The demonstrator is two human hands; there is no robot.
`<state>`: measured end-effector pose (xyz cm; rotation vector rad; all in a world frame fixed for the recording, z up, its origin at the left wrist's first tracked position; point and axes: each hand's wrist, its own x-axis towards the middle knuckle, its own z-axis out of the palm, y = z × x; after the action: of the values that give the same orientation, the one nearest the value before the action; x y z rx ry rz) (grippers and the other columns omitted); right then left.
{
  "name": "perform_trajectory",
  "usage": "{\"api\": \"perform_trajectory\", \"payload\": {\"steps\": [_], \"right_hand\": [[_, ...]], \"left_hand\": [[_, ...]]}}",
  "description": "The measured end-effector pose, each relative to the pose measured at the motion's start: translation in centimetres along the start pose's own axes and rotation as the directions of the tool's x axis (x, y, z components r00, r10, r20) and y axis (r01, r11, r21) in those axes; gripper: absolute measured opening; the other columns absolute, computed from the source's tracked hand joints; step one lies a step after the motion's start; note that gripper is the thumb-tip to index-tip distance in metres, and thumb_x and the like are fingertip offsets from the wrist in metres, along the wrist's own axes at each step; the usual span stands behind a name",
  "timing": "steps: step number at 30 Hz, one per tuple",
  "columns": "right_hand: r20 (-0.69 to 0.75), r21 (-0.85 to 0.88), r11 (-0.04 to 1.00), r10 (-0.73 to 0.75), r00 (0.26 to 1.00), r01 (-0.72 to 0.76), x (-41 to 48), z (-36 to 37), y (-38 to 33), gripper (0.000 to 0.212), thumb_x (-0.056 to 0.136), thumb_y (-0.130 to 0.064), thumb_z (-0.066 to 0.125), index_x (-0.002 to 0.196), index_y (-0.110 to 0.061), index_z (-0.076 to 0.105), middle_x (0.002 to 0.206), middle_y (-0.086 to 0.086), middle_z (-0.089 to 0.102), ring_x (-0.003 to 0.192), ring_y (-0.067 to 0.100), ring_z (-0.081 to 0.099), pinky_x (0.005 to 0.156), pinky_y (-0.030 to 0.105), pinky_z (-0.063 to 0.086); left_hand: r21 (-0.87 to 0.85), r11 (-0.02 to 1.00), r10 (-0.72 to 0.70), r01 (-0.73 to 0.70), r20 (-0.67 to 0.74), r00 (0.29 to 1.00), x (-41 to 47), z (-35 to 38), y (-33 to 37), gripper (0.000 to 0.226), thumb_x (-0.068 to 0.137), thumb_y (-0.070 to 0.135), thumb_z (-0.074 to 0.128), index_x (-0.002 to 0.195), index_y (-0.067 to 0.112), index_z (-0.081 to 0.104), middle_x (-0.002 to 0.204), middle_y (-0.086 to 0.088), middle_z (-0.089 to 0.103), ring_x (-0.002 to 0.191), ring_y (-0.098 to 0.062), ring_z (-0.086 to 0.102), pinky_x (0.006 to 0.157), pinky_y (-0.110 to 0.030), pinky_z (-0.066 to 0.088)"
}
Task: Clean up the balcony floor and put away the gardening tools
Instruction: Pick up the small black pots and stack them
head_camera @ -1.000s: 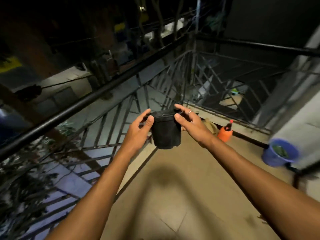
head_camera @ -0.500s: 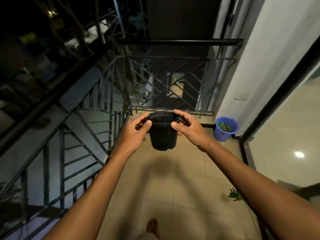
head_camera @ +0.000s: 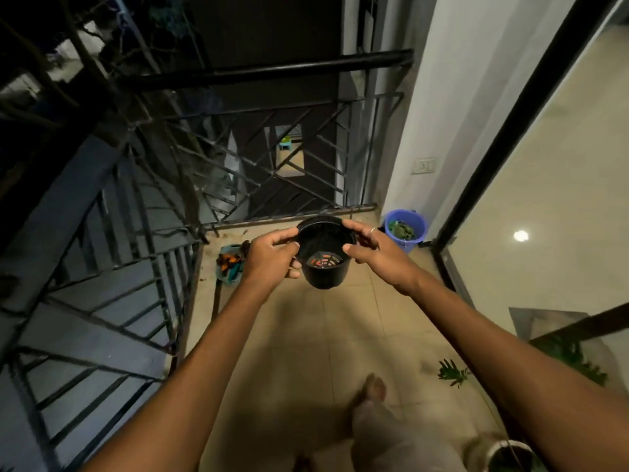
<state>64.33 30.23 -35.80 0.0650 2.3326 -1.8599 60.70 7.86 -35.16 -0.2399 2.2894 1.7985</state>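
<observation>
Seen from the head camera, a person held a black plant pot (head_camera: 325, 277) out in front at arm's length above the balcony's floor (head_camera: 306, 338), short of the end railing (head_camera: 265, 68). The pot was round, smooth-walled and apparently plastic, narrowing from a rolled rim to a smaller base, and it was tipped so its open mouth faced the camera. It looked empty, and orange-red showed through the ring of drainage slots in its bottom. The left hand (head_camera: 269, 257) gripped the pot's left side, fingers curled round the wall and thumb up at the rim. The right hand (head_camera: 377, 253) pinched the right rim between thumb and fingers, with a thin ring (head_camera: 372, 229) on one finger. The floor was laid with large, smooth beige tiles. By the side rail stood a shallow teal tray (head_camera: 228, 280) holding orange-handled tools (head_camera: 226, 258), partly hidden behind the left hand. In the far right corner, against the white wall, sat a blue plastic bucket (head_camera: 408, 245) with green cuttings inside. A white wall socket (head_camera: 423, 165) was fixed above it, its markings too small to read. A green sprig (head_camera: 451, 371) lay on the tiles near the black-framed glass door, and a bare foot (head_camera: 372, 390) showed below the arms. The railing was dark metal with a round top bar and angled flat bars.
</observation>
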Motion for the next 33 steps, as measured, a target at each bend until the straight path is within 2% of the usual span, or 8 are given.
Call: {"api": "perform_trajectory", "payload": {"steps": [5, 9, 12, 18, 22, 27, 31, 33], "right_hand": [[-0.051, -0.042, 0.998, 0.035, 0.998, -0.037, 6.5, -5.1, 2.6, 0.050, 0.098, -0.007, 0.060, 0.145, -0.018, 0.049, 0.130, -0.005, 0.060, 0.109, 0.006, 0.061, 0.076, 0.013, 0.052], [-0.061, -0.083, 0.989, 0.121, 0.991, -0.125, 13.3, -10.3, 4.7, 0.048, 0.097, -0.007, 0.062, 0.142, -0.012, 0.047, 0.099, 0.002, 0.071, 0.093, 0.019, 0.070, 0.076, 0.032, 0.060], [-0.061, -0.141, 0.970, 0.191, 0.980, -0.198, 18.0, -13.8, 5.3, 0.039, 0.098, -0.011, 0.063, 0.136, -0.010, 0.054, 0.101, 0.011, 0.073, 0.087, 0.023, 0.072, 0.069, 0.031, 0.061], [0.000, -0.327, 0.887, 0.345, 0.939, -0.326, 26.5, -17.9, 6.3, 0.017, 0.101, -0.023, 0.060, 0.114, -0.017, 0.069, 0.087, 0.012, 0.073, 0.066, 0.018, 0.066, 0.056, 0.028, 0.052], [0.020, -0.457, 0.843, 0.327, 0.945, -0.282, 32.9, -18.6, 8.6, 0.026, 0.102, -0.004, 0.036, 0.087, -0.004, 0.057, 0.062, 0.014, 0.056, 0.040, 0.018, 0.052, 0.035, 0.023, 0.042], [-0.080, -0.494, 0.707, 0.543, 0.836, -0.506, 42.9, -18.3, 17.0, 0.018, 0.093, -0.014, 0.061, 0.076, -0.011, 0.061, 0.064, 0.006, 0.065, 0.065, 0.028, 0.067, 0.066, 0.044, 0.059], [-0.074, -0.628, 0.653, 0.490, 0.868, -0.422, 50.8, -16.8, 27.0, 0.007, 0.095, -0.018, 0.064, 0.099, -0.020, 0.069, 0.079, 0.000, 0.068, 0.079, 0.019, 0.066, 0.068, 0.027, 0.043], [-0.083, -0.632, 0.649, 0.488, 0.869, -0.424, 54.6, -16.0, 34.2, 0.022, 0.096, -0.024, 0.062, 0.115, -0.020, 0.072, 0.102, 0.007, 0.074, 0.096, 0.026, 0.069, 0.072, 0.024, 0.040]], "left_hand": [[0.046, 0.999, -0.022, 0.021, 0.030, 0.999, 7.3, 5.5, 0.5, 0.039, 0.094, 0.003, 0.062, 0.129, 0.021, 0.065, 0.110, -0.005, 0.072, 0.059, -0.016, 0.070, 0.061, -0.042, 0.064], [0.076, 0.997, -0.020, 0.017, 0.041, 0.999, 13.3, 9.3, 1.7, 0.043, 0.095, 0.005, 0.064, 0.133, 0.025, 0.061, 0.120, 0.006, 0.067, 0.068, -0.022, 0.075, 0.059, -0.038, 0.063], [0.082, 0.996, -0.039, 0.034, 0.054, 0.998, 17.5, 11.5, 2.3, 0.048, 0.095, 0.005, 0.065, 0.139, 0.024, 0.058, 0.126, 0.008, 0.064, 0.069, -0.018, 0.075, 0.060, -0.036, 0.063], [0.081, 0.993, -0.091, 0.085, 0.073, 0.993, 25.4, 15.4, 2.4, 0.046, 0.098, 0.007, 0.064, 0.142, 0.018, 0.057, 0.120, 0.007, 0.061, 0.070, -0.015, 0.073, 0.060, -0.034, 0.063], [0.041, 0.983, -0.182, 0.180, 0.061, 0.981, 32.3, 17.8, -0.6, 0.040, 0.096, 0.009, 0.066, 0.136, 0.017, 0.062, 0.125, -0.001, 0.066, 0.065, -0.014, 0.072, 0.054, -0.031, 0.060], [-0.001, 0.953, -0.301, 0.302, 0.064, 0.951, 41.4, 21.5, -7.4, 0.032, 0.098, 0.018, 0.067, 0.129, 0.017, 0.063, 0.121, -0.004, 0.069, 0.078, -0.020, 0.075, 0.058, -0.033, 0.062], [-0.027, 0.906, -0.418, 0.422, 0.091, 0.904, 49.4, 25.5, -16.6, 0.043, 0.100, 0.021, 0.064, 0.141, 0.021, 0.055, 0.124, -0.003, 0.067, 0.079, -0.022, 0.076, 0.057, -0.034, 0.060], [-0.037, 0.883, -0.462, 0.468, 0.111, 0.880, 53.4, 28.4, -22.3, 0.056, 0.097, 0.024, 0.064, 0.150, 0.026, 0.046, 0.131, -0.001, 0.064, 0.088, -0.023, 0.076, 0.062, -0.035, 0.062]]}}
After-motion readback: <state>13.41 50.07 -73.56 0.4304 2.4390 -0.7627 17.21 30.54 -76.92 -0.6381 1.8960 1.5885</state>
